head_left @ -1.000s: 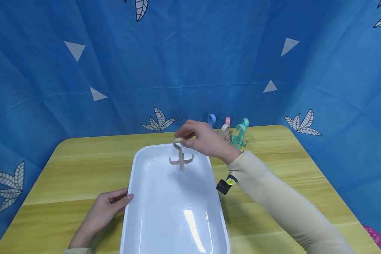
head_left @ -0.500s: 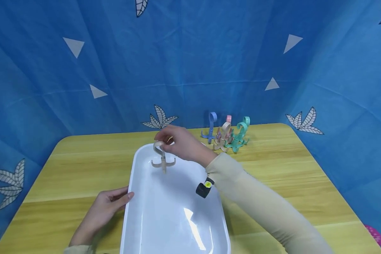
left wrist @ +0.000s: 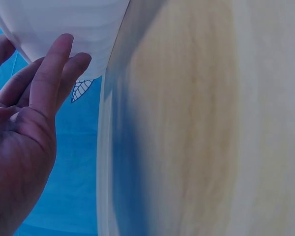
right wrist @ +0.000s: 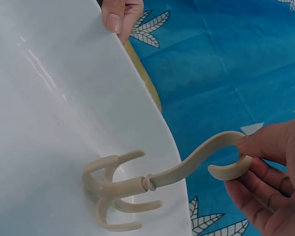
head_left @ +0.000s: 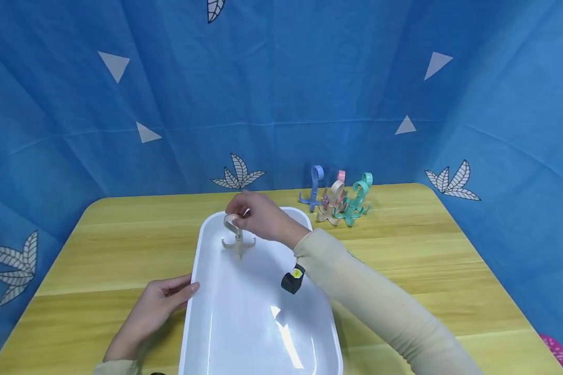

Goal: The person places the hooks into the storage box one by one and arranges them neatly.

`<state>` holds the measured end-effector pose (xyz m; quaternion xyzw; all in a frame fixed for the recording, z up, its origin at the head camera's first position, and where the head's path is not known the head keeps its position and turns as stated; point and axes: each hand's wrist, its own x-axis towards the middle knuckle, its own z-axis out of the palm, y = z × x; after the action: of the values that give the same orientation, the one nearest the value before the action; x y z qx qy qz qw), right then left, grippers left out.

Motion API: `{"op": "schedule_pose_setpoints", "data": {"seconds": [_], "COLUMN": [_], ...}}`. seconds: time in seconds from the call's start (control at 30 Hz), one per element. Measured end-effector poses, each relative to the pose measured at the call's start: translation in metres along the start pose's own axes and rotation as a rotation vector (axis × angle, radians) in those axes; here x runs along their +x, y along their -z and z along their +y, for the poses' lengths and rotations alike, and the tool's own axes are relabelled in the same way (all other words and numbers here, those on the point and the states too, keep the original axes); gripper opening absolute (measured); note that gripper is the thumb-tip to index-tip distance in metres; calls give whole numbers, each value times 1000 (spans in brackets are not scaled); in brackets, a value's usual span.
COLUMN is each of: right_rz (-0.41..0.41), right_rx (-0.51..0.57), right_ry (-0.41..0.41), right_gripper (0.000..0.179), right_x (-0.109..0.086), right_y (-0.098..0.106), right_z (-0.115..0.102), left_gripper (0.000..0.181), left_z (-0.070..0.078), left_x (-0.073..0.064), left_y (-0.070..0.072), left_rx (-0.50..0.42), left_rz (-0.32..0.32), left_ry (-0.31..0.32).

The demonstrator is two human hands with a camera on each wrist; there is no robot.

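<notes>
The right hand (head_left: pixel 261 214) clamps its fingers on the curled top of a beige four-pronged hook (right wrist: pixel 129 187), left of centre in the head view; the left hand (head_left: pixel 156 307) pinches the white tray's (head_left: pixel 244 312) rim. Likely light, stiff, slightly slick plastic; the curl suits gripping.

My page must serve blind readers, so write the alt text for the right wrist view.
A person's right grip pinches the curled end of a beige hook, its four prongs over a white tray. The left grip holds the tray's edge, and blue leaf-printed cloth fills the background.
</notes>
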<state>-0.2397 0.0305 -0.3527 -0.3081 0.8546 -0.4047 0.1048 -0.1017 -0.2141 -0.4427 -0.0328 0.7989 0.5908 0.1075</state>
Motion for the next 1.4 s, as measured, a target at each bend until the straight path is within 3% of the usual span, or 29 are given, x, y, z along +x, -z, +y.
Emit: {"op": "schedule_pose_setpoints", "data": {"seconds": [0.33,0.8,1.07,1.4], "right_rz": [25,58,97,161], "right_rx": [-43,-25,19,-2], "right_ry": [29,-2,-55,-51], "right_gripper": [17,16,16,12], "right_x": [-6,-19,-31,-52], "right_y": [3,18,32,54], "right_z": [2,12,23,37], "left_gripper": [51,53,54,51], "left_z": [-1,-1,1,4], "left_x": [2,2,4,2], "left_y": [-1,0,-1,2], "left_rx": [-28,-14,-21,-22], "left_rz": [-2,1,-24,-50], "left_ry": [2,33,19,-3]}}
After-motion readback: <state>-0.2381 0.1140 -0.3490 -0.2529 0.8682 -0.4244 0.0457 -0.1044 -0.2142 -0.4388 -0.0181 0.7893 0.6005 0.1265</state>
